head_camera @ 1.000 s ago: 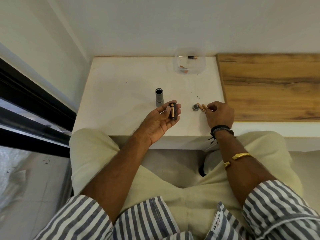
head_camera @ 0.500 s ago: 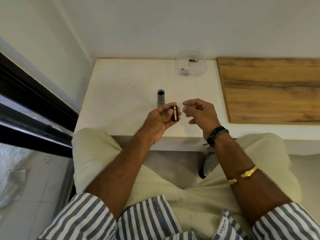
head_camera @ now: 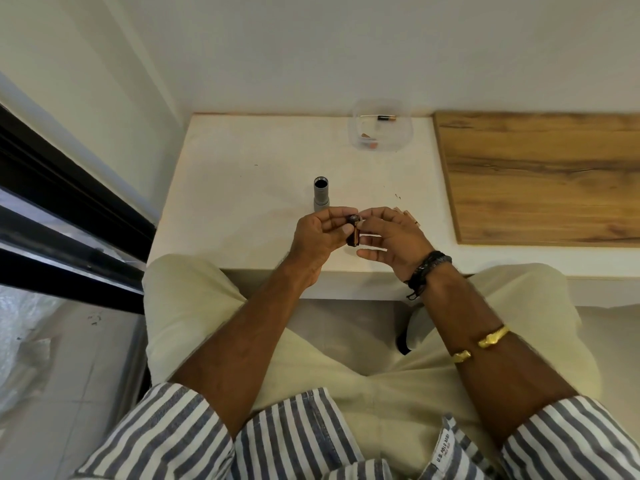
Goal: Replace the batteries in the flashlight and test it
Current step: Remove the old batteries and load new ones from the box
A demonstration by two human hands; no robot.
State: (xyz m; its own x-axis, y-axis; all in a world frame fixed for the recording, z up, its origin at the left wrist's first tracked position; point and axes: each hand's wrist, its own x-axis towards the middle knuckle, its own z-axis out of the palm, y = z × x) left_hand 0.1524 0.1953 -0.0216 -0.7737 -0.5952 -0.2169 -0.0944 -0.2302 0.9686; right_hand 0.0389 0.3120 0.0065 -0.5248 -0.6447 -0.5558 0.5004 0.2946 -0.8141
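My left hand is shut on a small black battery holder with copper-coloured cells in it, held upright just above the table's front edge. My right hand meets it from the right. Its fingertips are on the holder's top end and side, and its thumb sticks out below, apart from the holder. The grey flashlight body stands upright and open-topped on the white table, just behind my left hand. Loose copper batteries lie on the table, partly hidden behind my right hand.
A clear plastic container stands at the table's back edge, with a battery and small bits inside. A wooden board covers the surface to the right. A dark window frame runs along the left. My knees are under the table's front edge.
My right hand left the loose batteries on the table and moved left to the battery holder. My left hand turned the holder more upright. The camera tilted slightly.
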